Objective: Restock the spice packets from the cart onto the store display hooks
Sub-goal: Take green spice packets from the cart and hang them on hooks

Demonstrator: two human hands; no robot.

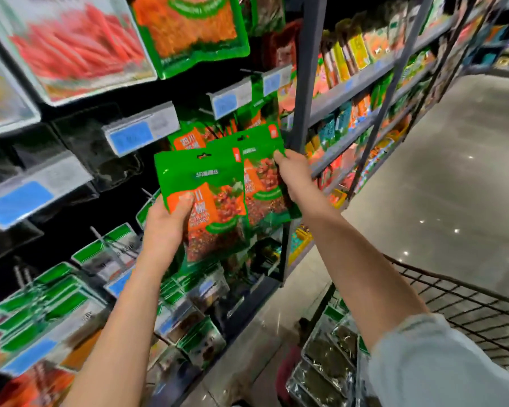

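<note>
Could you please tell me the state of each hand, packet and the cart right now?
left hand: grips lower left corner of front packet.
right hand: pinches right edge of rear packet.
front packet: upright, overlapping rear packet.
rear packet: upright, raised at the display.
cart: holds clear packets.

Front packet [209,198]: green pouch with an orange label and pictured red peppercorns; upright, slightly tilted; left hand [165,227] grips its lower left corner.
Rear packet [262,177]: same design, partly behind the front one; right hand [291,174] pinches its upper right edge.
Cart packets [329,356]: silvery, with dark contents, well below the right grip.
</note>
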